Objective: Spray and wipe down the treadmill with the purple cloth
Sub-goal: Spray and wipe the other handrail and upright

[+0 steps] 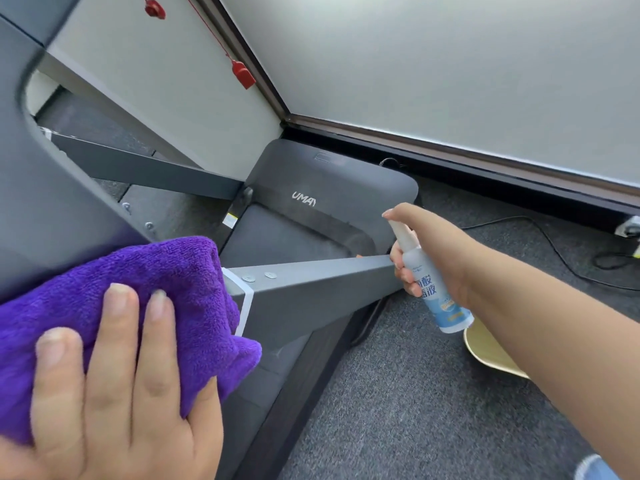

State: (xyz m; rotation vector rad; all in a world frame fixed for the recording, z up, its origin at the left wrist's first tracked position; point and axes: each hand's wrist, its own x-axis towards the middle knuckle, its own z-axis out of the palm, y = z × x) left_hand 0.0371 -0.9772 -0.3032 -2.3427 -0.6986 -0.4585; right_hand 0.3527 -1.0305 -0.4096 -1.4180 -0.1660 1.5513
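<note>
Left hand (114, 386) fingers flat pressing purple cloth (145, 299), right hand (436, 258) curled round spray bottle (433, 285), perhaps a yellow tray (485, 351) beneath.

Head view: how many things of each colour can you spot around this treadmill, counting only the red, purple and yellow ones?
Red: 2, a safety clip and a round key on one red cord
Purple: 1, the purple cloth under the left hand
Yellow: 1, a rounded yellow object on the carpet, partly hidden
Total: 4

purple cloth (138, 306): left edge cropped | console (52, 185): blurred
</note>
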